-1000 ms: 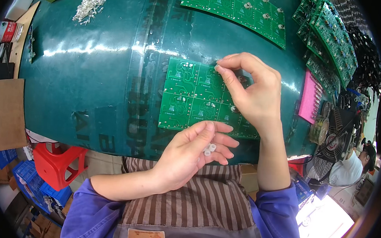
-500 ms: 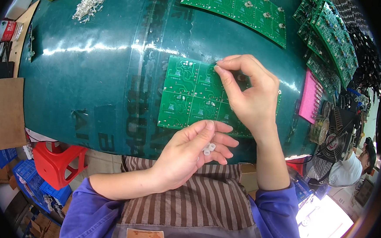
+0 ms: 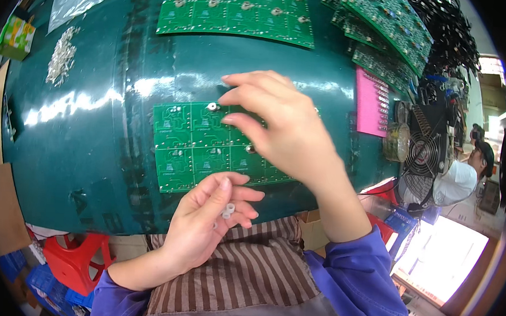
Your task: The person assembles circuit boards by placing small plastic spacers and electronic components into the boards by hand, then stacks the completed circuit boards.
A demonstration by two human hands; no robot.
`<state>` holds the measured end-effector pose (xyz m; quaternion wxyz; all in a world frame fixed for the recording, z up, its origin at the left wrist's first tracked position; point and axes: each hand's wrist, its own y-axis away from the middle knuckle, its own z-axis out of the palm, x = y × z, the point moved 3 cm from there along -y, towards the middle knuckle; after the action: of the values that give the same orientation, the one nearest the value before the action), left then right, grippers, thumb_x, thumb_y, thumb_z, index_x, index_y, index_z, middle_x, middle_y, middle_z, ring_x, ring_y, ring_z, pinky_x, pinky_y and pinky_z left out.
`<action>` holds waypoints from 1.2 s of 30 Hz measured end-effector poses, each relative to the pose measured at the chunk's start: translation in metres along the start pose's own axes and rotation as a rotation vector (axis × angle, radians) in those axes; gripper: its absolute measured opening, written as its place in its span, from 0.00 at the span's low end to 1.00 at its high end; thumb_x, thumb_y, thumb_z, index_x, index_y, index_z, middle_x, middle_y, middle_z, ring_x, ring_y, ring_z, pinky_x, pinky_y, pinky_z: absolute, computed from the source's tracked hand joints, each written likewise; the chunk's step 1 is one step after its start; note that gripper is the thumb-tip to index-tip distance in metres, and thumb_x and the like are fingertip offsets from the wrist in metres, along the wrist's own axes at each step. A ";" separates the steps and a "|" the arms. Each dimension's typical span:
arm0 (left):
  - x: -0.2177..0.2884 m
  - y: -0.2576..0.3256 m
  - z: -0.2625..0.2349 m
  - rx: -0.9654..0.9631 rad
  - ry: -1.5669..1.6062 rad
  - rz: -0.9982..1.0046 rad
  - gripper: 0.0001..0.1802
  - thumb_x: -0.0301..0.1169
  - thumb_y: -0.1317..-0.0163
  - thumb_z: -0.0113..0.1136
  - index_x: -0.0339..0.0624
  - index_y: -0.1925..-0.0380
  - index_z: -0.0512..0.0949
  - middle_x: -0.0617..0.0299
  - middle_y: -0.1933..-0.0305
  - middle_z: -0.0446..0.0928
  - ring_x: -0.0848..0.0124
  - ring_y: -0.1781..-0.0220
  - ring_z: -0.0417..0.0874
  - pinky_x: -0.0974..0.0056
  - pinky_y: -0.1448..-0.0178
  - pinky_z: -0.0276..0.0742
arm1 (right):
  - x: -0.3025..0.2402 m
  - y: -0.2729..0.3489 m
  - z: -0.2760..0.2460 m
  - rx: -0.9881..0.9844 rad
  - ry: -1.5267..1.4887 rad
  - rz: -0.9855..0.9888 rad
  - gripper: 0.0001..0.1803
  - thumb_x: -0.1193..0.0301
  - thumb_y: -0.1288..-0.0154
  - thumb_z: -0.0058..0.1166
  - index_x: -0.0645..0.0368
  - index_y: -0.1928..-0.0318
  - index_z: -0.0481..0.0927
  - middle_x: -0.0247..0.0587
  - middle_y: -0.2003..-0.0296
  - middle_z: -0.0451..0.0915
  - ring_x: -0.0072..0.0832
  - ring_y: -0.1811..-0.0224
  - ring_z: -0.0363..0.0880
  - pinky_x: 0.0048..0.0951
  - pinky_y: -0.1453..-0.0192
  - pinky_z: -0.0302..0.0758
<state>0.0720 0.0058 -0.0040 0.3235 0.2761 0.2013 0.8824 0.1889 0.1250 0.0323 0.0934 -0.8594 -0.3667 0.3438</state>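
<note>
A green circuit board panel point(image 3: 201, 146) lies flat on the dark teal table point(image 3: 91, 148) in front of me. My right hand point(image 3: 283, 131) hovers over the panel's upper right part, fingers curled, its fingertips beside a small white round part point(image 3: 212, 106) seated on the panel's top edge. I cannot tell whether the fingers pinch anything. My left hand point(image 3: 202, 224) rests at the table's near edge, palm up, holding a few small white round parts point(image 3: 227, 210) in its fingers.
A second green panel point(image 3: 233, 12) with seated parts lies at the far side. Stacked populated boards point(image 3: 388, 33) and a pink sheet point(image 3: 372, 101) sit right, with a fan point(image 3: 421, 151) and another person point(image 3: 460, 176) beyond. A pile of small metal parts point(image 3: 61, 59) lies at left.
My right hand has stayed at the panel's top edge; a white part now sits there beside its fingertips. The view has shifted closer. My left hand has kept its parts.
</note>
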 end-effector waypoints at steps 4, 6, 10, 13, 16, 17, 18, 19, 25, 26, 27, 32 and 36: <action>0.000 0.005 0.003 -0.027 0.001 0.002 0.14 0.40 0.31 0.41 0.41 0.57 0.68 0.48 0.55 0.77 0.71 0.64 0.80 0.68 0.62 0.76 | 0.042 0.025 -0.066 0.171 0.229 0.394 0.07 0.73 0.47 0.60 0.60 0.67 0.80 0.43 0.66 0.80 0.34 0.62 0.80 0.31 0.57 0.75; -0.001 0.003 0.007 -0.062 0.008 -0.015 0.13 0.40 0.31 0.42 0.42 0.59 0.68 0.47 0.55 0.77 0.71 0.64 0.80 0.70 0.64 0.75 | 0.076 0.055 -0.102 0.407 0.445 0.704 0.06 0.71 0.45 0.59 0.61 0.68 0.80 0.42 0.69 0.80 0.32 0.68 0.79 0.29 0.61 0.74; -0.004 0.002 0.007 -0.127 -0.047 -0.031 0.12 0.38 0.34 0.49 0.41 0.59 0.71 0.52 0.59 0.78 0.73 0.68 0.77 0.70 0.65 0.73 | 0.120 0.083 -0.119 0.413 0.610 0.598 0.06 0.73 0.44 0.58 0.61 0.67 0.78 0.42 0.72 0.77 0.31 0.71 0.76 0.27 0.64 0.73; -0.005 0.001 0.008 -0.133 -0.091 -0.045 0.12 0.37 0.35 0.52 0.40 0.59 0.72 0.55 0.62 0.78 0.75 0.70 0.75 0.71 0.66 0.72 | 0.126 0.085 -0.113 0.416 0.582 0.595 0.06 0.74 0.44 0.58 0.62 0.67 0.77 0.41 0.73 0.75 0.30 0.72 0.74 0.28 0.65 0.72; -0.003 0.000 0.011 -0.101 -0.097 -0.034 0.13 0.34 0.35 0.52 0.38 0.56 0.73 0.57 0.64 0.77 0.75 0.67 0.75 0.71 0.63 0.72 | 0.127 0.084 -0.113 0.401 0.583 0.547 0.05 0.76 0.43 0.56 0.62 0.66 0.76 0.41 0.73 0.74 0.30 0.72 0.73 0.28 0.65 0.72; -0.002 -0.001 0.012 -0.082 -0.080 -0.029 0.13 0.31 0.35 0.51 0.37 0.53 0.72 0.58 0.63 0.76 0.75 0.64 0.76 0.71 0.61 0.73 | 0.127 0.083 -0.113 0.380 0.569 0.525 0.05 0.76 0.43 0.56 0.62 0.66 0.76 0.41 0.73 0.73 0.30 0.72 0.73 0.28 0.65 0.72; -0.002 -0.001 0.013 -0.076 -0.083 -0.028 0.13 0.31 0.35 0.51 0.37 0.53 0.72 0.58 0.63 0.76 0.75 0.64 0.76 0.71 0.61 0.73 | 0.128 0.084 -0.114 0.381 0.562 0.526 0.05 0.76 0.43 0.56 0.62 0.66 0.76 0.41 0.73 0.73 0.30 0.72 0.73 0.28 0.65 0.72; -0.001 -0.002 0.012 -0.071 -0.056 -0.040 0.13 0.31 0.35 0.52 0.37 0.53 0.72 0.58 0.62 0.76 0.75 0.63 0.76 0.71 0.60 0.73 | 0.129 0.083 -0.114 0.397 0.566 0.509 0.05 0.76 0.43 0.55 0.62 0.65 0.76 0.41 0.73 0.73 0.30 0.72 0.73 0.28 0.65 0.72; 0.001 -0.005 0.014 -0.014 0.037 0.010 0.10 0.34 0.36 0.53 0.41 0.60 0.74 0.61 0.62 0.76 0.75 0.67 0.72 0.71 0.63 0.69 | 0.089 0.080 -0.108 0.516 0.353 0.660 0.05 0.75 0.40 0.53 0.64 0.64 0.76 0.35 0.72 0.77 0.19 0.71 0.73 0.21 0.65 0.70; 0.002 -0.005 0.015 -0.029 0.042 0.030 0.10 0.34 0.36 0.54 0.41 0.59 0.74 0.61 0.62 0.76 0.76 0.67 0.72 0.71 0.63 0.69 | 0.079 0.081 -0.100 0.518 0.107 0.507 0.05 0.75 0.40 0.54 0.65 0.65 0.76 0.32 0.71 0.78 0.16 0.70 0.72 0.18 0.65 0.69; 0.003 -0.005 0.012 -0.027 0.052 0.059 0.10 0.34 0.36 0.54 0.41 0.59 0.74 0.62 0.63 0.75 0.76 0.66 0.72 0.72 0.63 0.68 | 0.042 0.070 -0.080 0.473 -0.118 0.700 0.05 0.76 0.40 0.55 0.64 0.65 0.75 0.35 0.68 0.78 0.15 0.69 0.72 0.16 0.65 0.69; 0.004 -0.005 0.009 -0.024 0.097 0.090 0.10 0.32 0.36 0.54 0.42 0.57 0.75 0.62 0.61 0.76 0.76 0.64 0.74 0.72 0.62 0.69 | -0.043 0.068 -0.025 0.144 -0.876 0.526 0.09 0.87 0.46 0.54 0.67 0.63 0.74 0.46 0.63 0.78 0.30 0.59 0.79 0.28 0.55 0.74; 0.004 0.000 0.005 -0.049 0.168 0.134 0.13 0.29 0.37 0.55 0.37 0.54 0.74 0.61 0.61 0.76 0.75 0.62 0.76 0.72 0.57 0.73 | -0.047 0.068 -0.012 0.166 -0.926 0.575 0.09 0.87 0.45 0.53 0.69 0.62 0.74 0.46 0.63 0.78 0.30 0.58 0.79 0.28 0.53 0.74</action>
<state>0.0732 0.0096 0.0012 0.2526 0.2057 0.1873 0.9267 0.2122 0.0455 0.0381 -0.1079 -0.6737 -0.0915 0.7253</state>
